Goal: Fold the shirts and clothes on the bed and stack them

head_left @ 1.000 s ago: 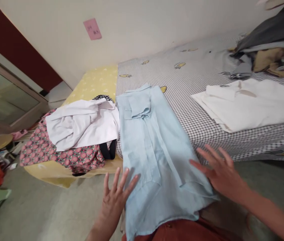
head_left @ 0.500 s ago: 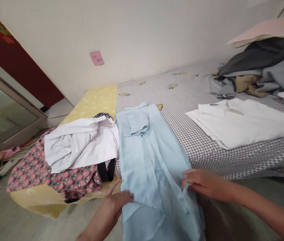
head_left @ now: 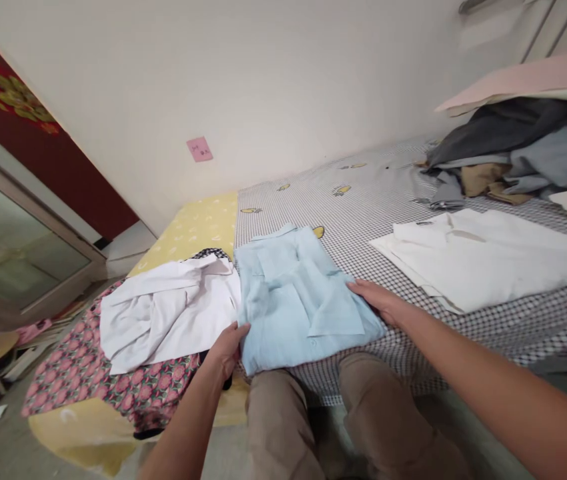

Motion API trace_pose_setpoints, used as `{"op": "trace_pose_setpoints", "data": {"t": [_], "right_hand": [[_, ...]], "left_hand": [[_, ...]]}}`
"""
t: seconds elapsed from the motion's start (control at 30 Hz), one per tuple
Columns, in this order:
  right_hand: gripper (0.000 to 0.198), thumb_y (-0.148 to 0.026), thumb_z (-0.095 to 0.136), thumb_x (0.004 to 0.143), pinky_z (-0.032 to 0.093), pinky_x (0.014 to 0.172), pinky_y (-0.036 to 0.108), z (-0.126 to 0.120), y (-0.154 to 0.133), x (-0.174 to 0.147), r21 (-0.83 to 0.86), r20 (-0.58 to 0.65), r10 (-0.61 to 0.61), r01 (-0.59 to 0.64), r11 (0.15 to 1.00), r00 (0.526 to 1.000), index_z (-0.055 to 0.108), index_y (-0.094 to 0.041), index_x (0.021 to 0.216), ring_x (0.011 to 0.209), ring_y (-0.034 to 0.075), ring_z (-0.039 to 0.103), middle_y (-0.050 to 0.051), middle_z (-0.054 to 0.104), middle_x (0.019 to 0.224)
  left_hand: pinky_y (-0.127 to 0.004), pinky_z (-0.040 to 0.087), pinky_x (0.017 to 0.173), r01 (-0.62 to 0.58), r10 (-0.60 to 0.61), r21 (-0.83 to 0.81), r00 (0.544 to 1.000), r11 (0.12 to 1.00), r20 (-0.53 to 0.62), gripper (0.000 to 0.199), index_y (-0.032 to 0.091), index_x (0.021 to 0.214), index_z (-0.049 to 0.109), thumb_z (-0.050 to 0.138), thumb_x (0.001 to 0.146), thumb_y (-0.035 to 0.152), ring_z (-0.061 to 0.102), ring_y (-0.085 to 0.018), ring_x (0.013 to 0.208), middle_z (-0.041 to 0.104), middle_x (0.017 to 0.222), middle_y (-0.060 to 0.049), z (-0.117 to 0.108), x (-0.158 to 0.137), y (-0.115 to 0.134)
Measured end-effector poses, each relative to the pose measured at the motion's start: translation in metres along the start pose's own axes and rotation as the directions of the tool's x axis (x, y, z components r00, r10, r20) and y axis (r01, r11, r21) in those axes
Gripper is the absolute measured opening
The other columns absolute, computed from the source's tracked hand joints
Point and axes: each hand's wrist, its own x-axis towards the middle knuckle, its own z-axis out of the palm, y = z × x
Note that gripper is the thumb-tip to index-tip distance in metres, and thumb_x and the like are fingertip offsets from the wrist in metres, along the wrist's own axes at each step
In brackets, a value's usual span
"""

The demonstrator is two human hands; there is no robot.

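Note:
A light blue shirt (head_left: 283,293) lies on the bed's near edge, its lower part doubled up over the upper part and its collar pointing toward the wall. My left hand (head_left: 231,345) is closed on its left side near the front corner. On the opposite side, my right hand (head_left: 377,301) grips the shirt's right edge, some of its fingers hidden by the cloth. Immediately left of it, a crumpled white garment (head_left: 173,310) rests on a pink floral cloth (head_left: 71,360).
A folded white shirt (head_left: 488,260) lies to the right on the checked bedsheet (head_left: 363,220). Behind it is a heap of dark and grey clothes (head_left: 513,140) under a pink item (head_left: 528,80). A yellow sheet (head_left: 203,223) covers the bed's left part. My knees (head_left: 283,413) are against the near edge.
The shirt's lower part, which hung over the bed edge, has been brought up and folded over the upper part. Both hands moved up and away from me with it.

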Motion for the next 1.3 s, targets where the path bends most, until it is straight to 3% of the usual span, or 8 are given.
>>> {"op": "trace_pose_setpoints", "data": {"t": [0.17, 0.33, 0.57, 0.8, 0.93, 1.1, 1.2, 1.3], "right_hand": [[0.026, -0.045, 0.056, 0.092, 0.056, 0.08, 0.033, 0.001, 0.004, 0.002, -0.142, -0.091, -0.029, 0.016, 0.99, 0.995, 0.07, -0.025, 0.1, 0.098, 0.023, 0.071, 0.007, 0.078, 0.106], [0.027, -0.041, 0.051, 0.094, 0.044, 0.077, 0.031, 0.015, 0.01, 0.001, -0.294, -0.233, -0.149, 0.076, 0.953, 0.961, 0.066, -0.022, 0.083, 0.094, 0.026, 0.065, 0.008, 0.073, 0.09], [0.032, -0.039, 0.043, 0.101, 0.025, 0.061, 0.03, 0.036, 0.025, -0.009, -0.694, -0.32, -0.341, 0.027, 0.72, 0.884, 0.067, -0.022, 0.089, 0.071, 0.022, 0.057, 0.007, 0.068, 0.076], [0.036, -0.042, 0.04, 0.102, 0.029, 0.063, 0.03, 0.034, 0.021, -0.006, -0.701, -0.274, -0.335, 0.051, 0.711, 0.902, 0.066, -0.023, 0.086, 0.075, 0.023, 0.06, 0.007, 0.07, 0.079], [0.03, -0.04, 0.045, 0.096, 0.035, 0.067, 0.03, 0.032, 0.017, -0.005, -0.568, -0.302, -0.293, 0.076, 0.819, 0.907, 0.061, -0.024, 0.076, 0.08, 0.024, 0.061, 0.005, 0.067, 0.074], [0.029, -0.046, 0.045, 0.092, 0.047, 0.078, 0.031, 0.023, 0.005, -0.007, -0.386, -0.273, -0.264, 0.146, 0.911, 0.925, 0.063, -0.024, 0.087, 0.089, 0.023, 0.065, 0.004, 0.072, 0.091], [0.028, -0.044, 0.049, 0.087, 0.05, 0.084, 0.034, 0.015, -0.004, -0.006, -0.243, -0.295, -0.265, 0.196, 0.95, 0.918, 0.064, -0.023, 0.099, 0.094, 0.023, 0.065, 0.004, 0.072, 0.098], [0.028, -0.036, 0.055, 0.081, 0.05, 0.09, 0.037, 0.006, -0.016, -0.008, -0.333, -0.322, -0.388, 0.281, 0.9, 0.864, 0.065, -0.022, 0.103, 0.098, 0.023, 0.064, 0.007, 0.068, 0.108]], "left_hand": [[-0.034, 0.061, 0.088, -0.001, 0.001, -0.002, 1.0, 1.0, -0.026, 0.031, 0.017, 0.112, 0.064, 0.074, 0.083, 0.022, 0.075, -0.022, 0.095, 0.078, 0.11, -0.015, -0.002, 0.0, -0.003], [-0.033, 0.061, 0.083, 0.004, -0.001, 0.062, 0.999, 0.998, -0.053, 0.024, 0.017, 0.11, 0.062, 0.068, 0.088, 0.027, 0.074, -0.021, 0.093, 0.077, 0.11, -0.015, -0.001, 0.005, -0.003], [-0.04, 0.06, 0.085, -0.017, 0.077, 0.403, 0.988, 0.915, -0.133, 0.031, 0.018, 0.118, 0.061, 0.061, 0.091, 0.033, 0.072, -0.025, 0.098, 0.075, 0.111, -0.014, -0.003, 0.021, 0.018], [-0.052, 0.027, 0.123, -0.256, 0.491, 0.769, 0.867, 0.585, -0.085, 0.059, 0.018, 0.152, 0.039, 0.049, 0.097, 0.037, 0.029, -0.032, 0.154, 0.025, 0.168, -0.021, 0.031, 0.041, 0.037], [-0.062, 0.014, 0.125, -0.298, 0.532, 0.857, 0.846, 0.421, 0.033, 0.056, 0.021, 0.149, 0.049, 0.049, 0.097, 0.041, 0.02, -0.036, 0.157, 0.031, 0.167, -0.019, 0.054, 0.047, 0.01], [-0.066, 0.015, 0.123, -0.161, 0.604, 0.987, 0.789, 0.022, 0.115, 0.06, 0.02, 0.156, 0.043, 0.038, 0.101, 0.045, 0.023, -0.04, 0.155, 0.033, 0.166, -0.018, 0.062, 0.053, -0.017], [-0.066, 0.019, 0.122, -0.12, 0.623, 0.992, 0.772, -0.051, 0.125, 0.06, 0.022, 0.156, 0.041, 0.035, 0.102, 0.045, 0.028, -0.04, 0.154, 0.035, 0.165, -0.017, 0.063, 0.055, -0.019], [-0.065, 0.02, 0.122, -0.092, 0.671, 0.992, 0.731, -0.081, 0.123, 0.058, 0.022, 0.156, 0.042, 0.036, 0.102, 0.043, 0.032, -0.039, 0.152, 0.038, 0.164, -0.017, 0.065, 0.053, -0.019]]}}
